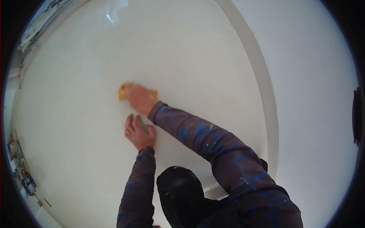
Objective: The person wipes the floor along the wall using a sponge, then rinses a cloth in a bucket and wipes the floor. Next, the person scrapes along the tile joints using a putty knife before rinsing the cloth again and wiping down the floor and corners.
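Note:
My right hand [140, 99] is closed over a yellow cloth [122, 92] and presses it against the pale, glossy floor [197, 64]. Bits of the cloth stick out on both sides of the hand, which is slightly blurred. Just below it, my left hand [138, 133] rests on the floor with its fingers bent and the thumb held apart. A greyish patch shows between that thumb and the fingers; I cannot tell whether it is shadow.
A grey baseboard strip [254, 53] curves along the white wall [311, 98] on the right. My bent knee [178, 184] is at the bottom. Assorted items [23, 173] lie along the left edge, and more clutter [36, 36] is at upper left.

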`<move>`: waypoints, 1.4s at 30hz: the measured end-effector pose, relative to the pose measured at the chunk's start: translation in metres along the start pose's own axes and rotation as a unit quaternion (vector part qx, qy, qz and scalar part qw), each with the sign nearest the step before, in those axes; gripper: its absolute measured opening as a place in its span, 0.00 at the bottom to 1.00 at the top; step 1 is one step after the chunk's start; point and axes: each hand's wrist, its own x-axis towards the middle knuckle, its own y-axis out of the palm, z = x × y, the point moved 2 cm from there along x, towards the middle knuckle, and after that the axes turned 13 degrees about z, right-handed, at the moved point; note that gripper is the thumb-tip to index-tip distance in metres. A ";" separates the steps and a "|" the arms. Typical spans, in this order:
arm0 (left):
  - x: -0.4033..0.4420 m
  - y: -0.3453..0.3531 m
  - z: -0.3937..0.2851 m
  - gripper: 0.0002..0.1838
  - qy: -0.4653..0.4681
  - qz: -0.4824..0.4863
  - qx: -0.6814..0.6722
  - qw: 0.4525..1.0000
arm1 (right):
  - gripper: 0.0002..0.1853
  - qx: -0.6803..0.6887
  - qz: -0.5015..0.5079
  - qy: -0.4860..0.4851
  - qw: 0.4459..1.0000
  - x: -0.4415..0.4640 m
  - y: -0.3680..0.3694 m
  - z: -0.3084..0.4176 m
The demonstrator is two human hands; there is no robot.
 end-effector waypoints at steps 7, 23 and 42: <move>-0.017 0.027 -0.005 0.31 -0.026 -0.006 0.007 1.000 | 0.13 -0.210 -0.252 0.109 0.938 -0.104 -0.175 -0.206; -0.033 -0.003 0.014 0.28 -0.041 0.028 0.004 0.999 | 0.07 0.165 -0.082 -0.085 0.979 -0.016 -0.003 0.035; -0.219 -0.018 -0.025 0.25 -0.051 0.041 -0.066 0.996 | 0.17 -0.127 0.092 -0.365 0.918 -0.021 0.048 0.145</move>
